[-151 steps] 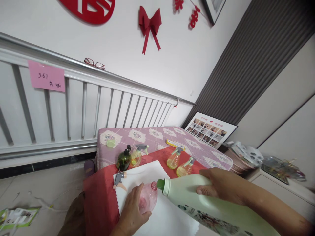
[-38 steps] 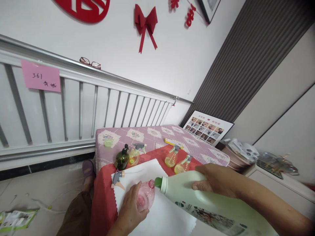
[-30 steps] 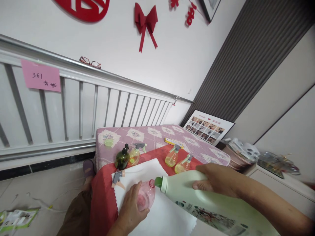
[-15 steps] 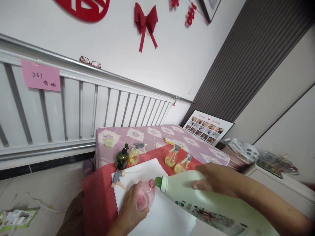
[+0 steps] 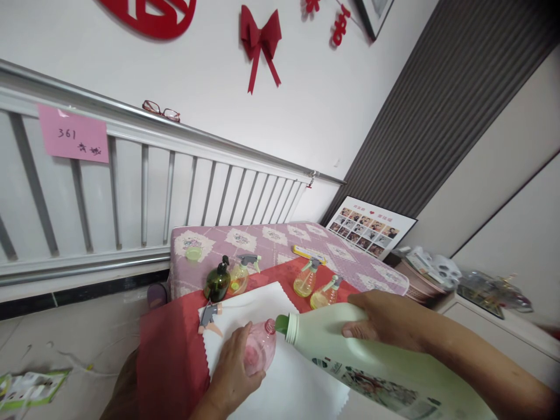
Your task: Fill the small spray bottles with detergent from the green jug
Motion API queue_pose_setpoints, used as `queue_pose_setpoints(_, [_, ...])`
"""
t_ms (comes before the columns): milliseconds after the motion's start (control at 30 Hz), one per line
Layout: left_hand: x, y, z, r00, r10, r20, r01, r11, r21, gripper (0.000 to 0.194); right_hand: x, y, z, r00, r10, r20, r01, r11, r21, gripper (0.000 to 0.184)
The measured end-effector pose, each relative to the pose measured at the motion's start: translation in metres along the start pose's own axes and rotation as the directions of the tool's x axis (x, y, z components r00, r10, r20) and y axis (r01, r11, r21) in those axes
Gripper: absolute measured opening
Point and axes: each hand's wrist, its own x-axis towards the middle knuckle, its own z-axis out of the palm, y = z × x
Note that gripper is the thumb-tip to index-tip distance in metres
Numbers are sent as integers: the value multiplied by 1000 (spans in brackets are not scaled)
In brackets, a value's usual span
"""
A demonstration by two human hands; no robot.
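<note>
My left hand (image 5: 231, 370) grips a small pink clear bottle (image 5: 261, 347) with no cap, held on a white cloth (image 5: 280, 379). My right hand (image 5: 385, 321) lies over a big pale green jug (image 5: 350, 361), tipped so its green spout (image 5: 282, 325) meets the pink bottle's mouth. A loose grey spray head (image 5: 209, 317) lies on the cloth's far left corner.
Beyond the cloth stand a dark green pump bottle (image 5: 217, 282) and three yellow spray bottles (image 5: 242, 275) (image 5: 305, 279) (image 5: 324, 296) on a red cover (image 5: 175, 350). A green cap (image 5: 193, 253) and a yellow flat tool (image 5: 310, 254) lie on the patterned tablecloth (image 5: 280, 239). A railing (image 5: 144, 186) runs behind.
Both hands, the jug and the pink bottle keep the same pose throughout. Only the view shifts slightly, and the red cover's left edge moves.
</note>
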Motion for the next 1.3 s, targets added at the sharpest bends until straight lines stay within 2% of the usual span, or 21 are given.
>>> queue_pose_setpoints(267, [1,-3,3,1000,-5,-1,5,1000,3,95,2,1,1,999,35,12,-35,999,-20,32])
queue_pose_setpoints(1300, [1,0,1,999,11,-33,-12,1000,-4,93,0,1,1,1000,3,14,-2,999,-32,34])
